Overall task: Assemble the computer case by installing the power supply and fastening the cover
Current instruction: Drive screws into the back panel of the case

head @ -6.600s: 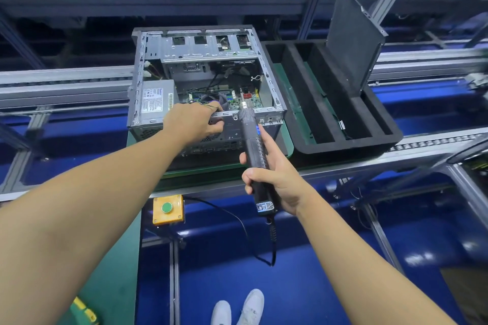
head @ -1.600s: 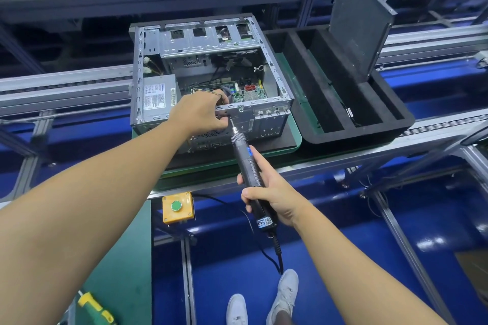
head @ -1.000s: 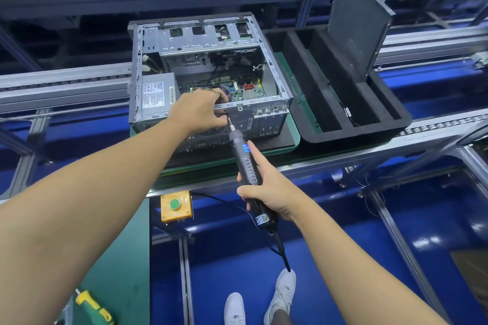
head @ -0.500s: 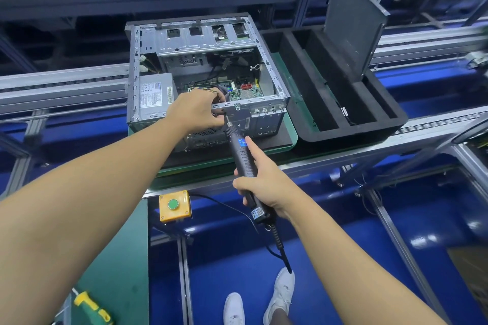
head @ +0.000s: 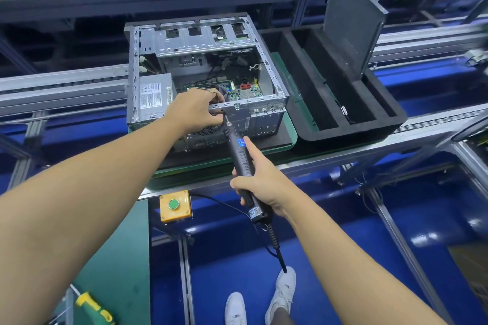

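Bracing the case [head: 266,55] with the left hand [head: 195,111], fingers curled over its rear rim, likely to steady it and guide the bit. Clamping the right hand [head: 260,179] round the driver [head: 239,150], tip angled up under that rim, presumably to fasten the PSU [head: 151,95] seated in the case's near-left corner. Hardly changed from half a second ago: same grips, tip on the same spot.

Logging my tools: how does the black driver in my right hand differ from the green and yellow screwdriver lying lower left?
The black driver is gripped by the right hand, tip at the rear edge of the computer case; the green and yellow screwdriver lies untouched on the green bench. The black driver trails a cable; the green and yellow screwdriver shows none. Both are screwdrivers.
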### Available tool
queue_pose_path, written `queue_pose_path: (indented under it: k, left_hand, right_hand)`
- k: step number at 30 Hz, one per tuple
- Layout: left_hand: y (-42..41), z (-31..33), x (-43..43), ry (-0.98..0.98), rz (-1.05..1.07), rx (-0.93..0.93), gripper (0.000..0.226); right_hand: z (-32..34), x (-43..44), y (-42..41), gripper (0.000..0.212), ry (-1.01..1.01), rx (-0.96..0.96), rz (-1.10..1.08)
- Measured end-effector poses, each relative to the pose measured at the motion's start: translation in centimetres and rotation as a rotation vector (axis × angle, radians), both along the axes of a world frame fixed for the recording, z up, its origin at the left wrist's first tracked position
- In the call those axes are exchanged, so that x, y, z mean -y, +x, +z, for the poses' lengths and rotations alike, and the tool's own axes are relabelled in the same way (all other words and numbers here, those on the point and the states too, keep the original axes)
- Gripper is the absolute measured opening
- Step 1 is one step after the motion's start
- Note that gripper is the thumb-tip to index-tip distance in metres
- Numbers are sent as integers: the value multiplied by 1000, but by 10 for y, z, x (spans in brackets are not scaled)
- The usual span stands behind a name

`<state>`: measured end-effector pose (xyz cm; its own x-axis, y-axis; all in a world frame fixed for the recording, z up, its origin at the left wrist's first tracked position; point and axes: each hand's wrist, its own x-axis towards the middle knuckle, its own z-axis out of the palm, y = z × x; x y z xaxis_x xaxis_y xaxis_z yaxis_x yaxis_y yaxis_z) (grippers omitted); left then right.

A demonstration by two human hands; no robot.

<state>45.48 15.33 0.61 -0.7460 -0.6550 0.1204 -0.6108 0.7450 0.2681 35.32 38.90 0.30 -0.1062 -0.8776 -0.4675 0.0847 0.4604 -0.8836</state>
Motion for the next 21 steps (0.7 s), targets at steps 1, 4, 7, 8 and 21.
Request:
queue_pose_path:
  k: [1,4,7,8,21]
  left_hand:
    - [0,0,0,-1,1,3,31]
    - [0,0,0,4,1,13,31]
    - [0,1,0,22,2,9,31]
    - [0,1,0,24,-2,6,32]
    - [1,8,-5,35,-32,65,36]
  right_hand:
    - [0,0,0,110,-1,-1,1]
    - [0,0,3,110,-1,-16,5]
    - [-1,-2,5,110,-6,-30,0]
    - [0,-2,5,110,-9,-32,2]
    - [5,0,13,109,-3,-116,14]
